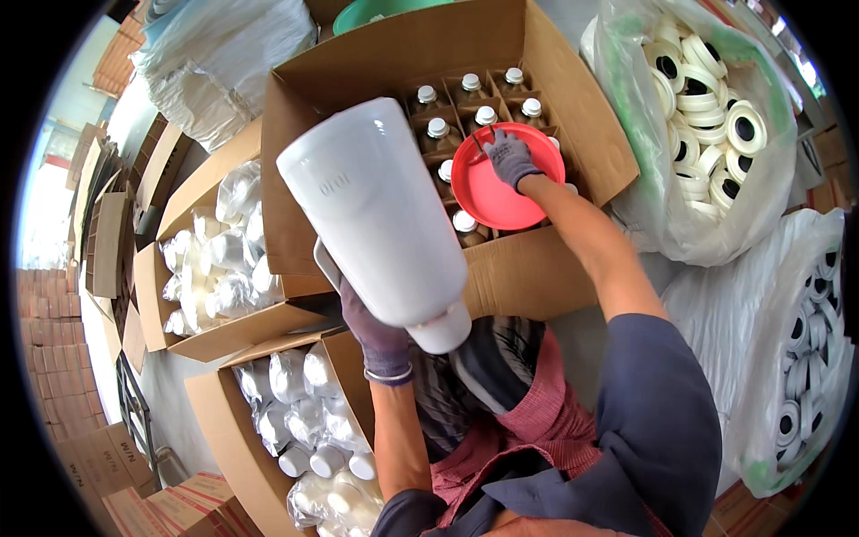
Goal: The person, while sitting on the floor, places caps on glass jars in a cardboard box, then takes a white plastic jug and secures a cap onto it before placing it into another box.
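Observation:
My left hand [374, 333], in a grey-purple glove, is closed round the handle side of a large glossy white plastic jug [371, 206]. The jug is tilted, its wide end up and away and its narrow, cap-like end near my lap. My right hand [514, 159], in a grey glove, reaches into a shallow red bowl [501, 201]. Its fingers are bent at some small dark, thin pieces [479, 152] there; exactly what they pinch is too small to make out. The bowl rests over white-capped bottles [438, 130] in a divided cardboard box [528, 273].
Left of me, two open boxes hold plastic-wrapped white parts [228, 264] and bagged white-capped pieces [304, 416]. On the right stand a clear bag [761, 215] of white rings with dark centres and a second bag [716, 331] of similar grey-white parts. Cardboard stacks [58, 340] line the far left.

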The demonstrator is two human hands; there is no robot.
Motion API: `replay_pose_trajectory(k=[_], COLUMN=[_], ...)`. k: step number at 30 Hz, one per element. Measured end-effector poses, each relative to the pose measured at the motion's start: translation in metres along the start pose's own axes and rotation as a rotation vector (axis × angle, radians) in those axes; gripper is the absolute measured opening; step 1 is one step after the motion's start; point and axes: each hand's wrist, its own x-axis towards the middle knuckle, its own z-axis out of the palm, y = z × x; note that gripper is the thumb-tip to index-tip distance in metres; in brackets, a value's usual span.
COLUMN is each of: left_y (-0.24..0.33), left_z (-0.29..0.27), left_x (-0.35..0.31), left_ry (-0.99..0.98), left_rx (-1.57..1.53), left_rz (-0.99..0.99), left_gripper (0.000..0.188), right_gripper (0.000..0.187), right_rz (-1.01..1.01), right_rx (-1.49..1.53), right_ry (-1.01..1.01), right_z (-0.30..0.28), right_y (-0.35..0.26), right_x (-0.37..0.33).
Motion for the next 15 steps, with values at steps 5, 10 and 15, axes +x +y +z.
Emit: replay_pose_trajectory(k=[5,10,15], left_y=[0.019,0.010,0.066], left_z=[-0.016,-0.040,-0.032], left_x=[0.006,0.001,-0.022], left_ry=[-0.221,-0.233,-0.470], left_rx=[0.777,0.362,0.451], left_rz=[0.630,0.345,0.499], left_gripper=[0.041,0.039,0.033], right_gripper=[0.017,0.013,0.008], right_rz=[-0.027,0.242,-0.455], right_rx=[0.214,2.331,1.700], right_ry=[0.069,-0.355,0.187], right_z=[0.011,-0.080,-0.228], right_y=[0.010,0.047,0.074], right_x=[-0.016,-0.088,-0.201])
